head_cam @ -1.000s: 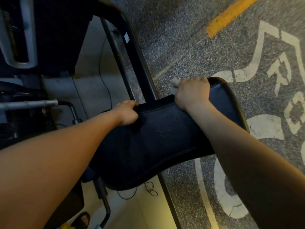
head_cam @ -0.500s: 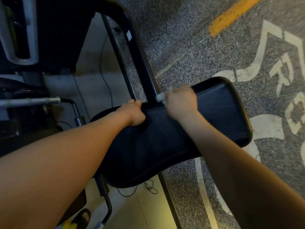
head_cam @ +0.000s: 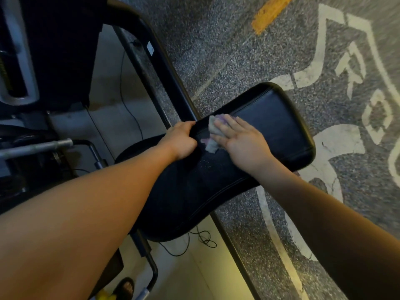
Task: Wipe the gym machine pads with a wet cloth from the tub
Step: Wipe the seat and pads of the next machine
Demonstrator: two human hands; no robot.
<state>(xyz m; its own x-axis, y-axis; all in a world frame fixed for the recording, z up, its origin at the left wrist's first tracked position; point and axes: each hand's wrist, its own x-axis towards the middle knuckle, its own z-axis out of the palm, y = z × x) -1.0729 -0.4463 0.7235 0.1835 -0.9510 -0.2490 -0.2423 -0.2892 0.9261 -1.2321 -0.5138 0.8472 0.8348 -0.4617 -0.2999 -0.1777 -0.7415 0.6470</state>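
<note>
I'm looking down on the black seat pad (head_cam: 270,131), in the middle of the view above the speckled floor (head_cam: 216,50). Its long axis runs from near left to far right, with the narrower squared end pointing far right and the wider rounded end near left.

My right hand (head_cam: 240,139) lies flat on the pad's top near its far edge, fingers straight and spread, pressing the cloth (head_cam: 213,126) against the upholstery. My left hand (head_cam: 180,140) is just beside it on the left, fingers curled over the pad's far edge and gripping it.

Most of the cloth is under my right fingers. Only 2 pale patches show, one with a purple tint, so I can't tell its full shape. My left forearm covers the near-left part of the pad.

A black frame tube (head_cam: 164,68) runs behind the pad, and a steel bar (head_cam: 36,148) sits at left. Thin cable (head_cam: 203,241) loops on the floor below the pad. White floor markings (head_cam: 337,139) are cut off at the right edge. The dark shape (head_cam: 125,287) at the bottom edge is too dim to make out.
</note>
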